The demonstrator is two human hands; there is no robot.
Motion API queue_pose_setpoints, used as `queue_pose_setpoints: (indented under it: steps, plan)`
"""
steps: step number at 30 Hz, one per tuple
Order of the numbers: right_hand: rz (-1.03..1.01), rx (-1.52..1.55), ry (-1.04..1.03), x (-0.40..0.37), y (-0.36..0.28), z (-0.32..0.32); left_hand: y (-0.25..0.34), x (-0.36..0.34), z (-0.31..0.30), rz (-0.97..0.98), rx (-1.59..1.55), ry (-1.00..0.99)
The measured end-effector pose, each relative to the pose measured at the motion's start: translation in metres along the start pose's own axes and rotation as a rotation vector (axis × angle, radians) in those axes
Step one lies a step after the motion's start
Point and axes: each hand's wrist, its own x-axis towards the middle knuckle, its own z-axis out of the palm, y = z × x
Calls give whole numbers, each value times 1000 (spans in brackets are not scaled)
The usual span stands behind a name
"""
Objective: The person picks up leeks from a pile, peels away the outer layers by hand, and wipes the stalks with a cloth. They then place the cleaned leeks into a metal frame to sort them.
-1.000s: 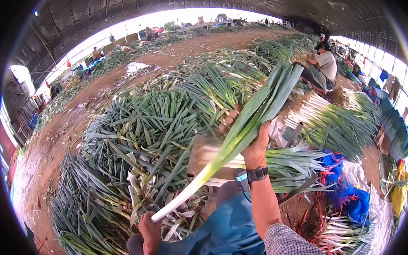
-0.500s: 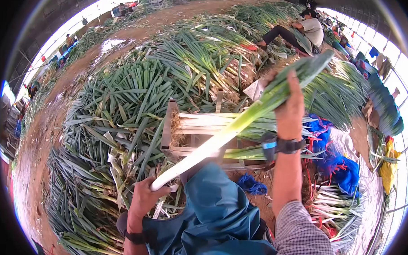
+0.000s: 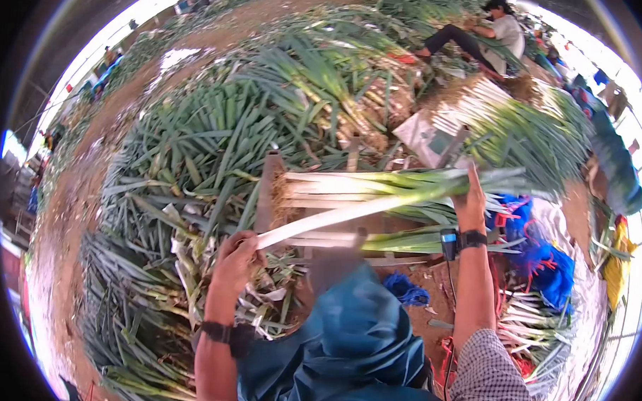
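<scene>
I hold one long leek (image 3: 367, 204) almost level over a wooden rack (image 3: 270, 192). My left hand (image 3: 234, 261) grips its white root end at the lower left. My right hand (image 3: 471, 202) grips its green leaves on the right, with a watch on that wrist. Several trimmed leeks (image 3: 336, 183) lie stacked in the rack, white ends to the left. My blue apron (image 3: 344, 343) fills the bottom middle.
A big heap of cut green leaves (image 3: 195, 161) spreads to the left and ahead. Trimmed leek bundles (image 3: 521, 130) lie at the upper right, more (image 3: 536, 328) at the lower right beside blue netting (image 3: 545, 268). A seated person (image 3: 482, 36) works at the top right.
I have swung the leek down from a steep upward tilt to almost level over the rack. My left hand rose and my right hand came down toward the rack.
</scene>
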Motion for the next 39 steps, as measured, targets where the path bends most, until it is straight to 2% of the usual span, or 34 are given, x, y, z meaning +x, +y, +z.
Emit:
queue_pose_setpoints:
  steps: [2,6,7,10,12,14,16,18,21,25,26,27,28,30,31,34,36,38,39]
  plan:
    - [147,-2,-116,-34,26,23,-5,13,2,-62,-123,69]
    - [213,-27,-182,-73,41,46,-3,31,4,-136,-235,-5]
    - [179,-121,-181,-79,47,50,-5,37,6,-137,-244,-22]
    - [942,707,-49,-85,39,48,-10,53,15,-138,-262,-26]
    - [1273,791,-69,-79,30,44,-18,61,13,-141,-290,-10]
    - [1433,385,-221,-67,27,37,-27,71,5,-152,-277,-9]
    - [939,144,-425,-76,48,33,-29,77,-1,-206,-226,42]
    - [513,74,-407,-59,12,43,-32,82,-3,-199,-225,28]
    - [6,77,-578,-46,-17,73,-25,82,3,-198,-211,58]
    - [-147,-15,-886,-50,-21,101,-14,86,7,-213,-132,162]
    - [-138,-19,-906,-48,-20,103,-15,88,10,-216,-93,184]
    - [-124,-29,-926,-45,-15,103,-15,91,8,-207,-40,290]
    - [-107,-42,-944,-42,-9,102,-17,88,11,-145,13,309]
    - [-35,-26,-1037,-30,1,98,-2,74,39,-21,119,330]
    - [3,-39,-1075,-27,8,98,-12,67,28,-11,157,272]
    - [-10,-134,-1131,-40,27,109,-24,35,46,-51,418,307]
    - [-48,-215,-1171,-53,20,125,-53,20,24,-188,623,119]
    - [-55,-218,-1239,-65,13,139,-85,0,16,-435,399,44]
    - [-54,-235,-1271,-69,10,143,-110,-9,5,-414,446,14]
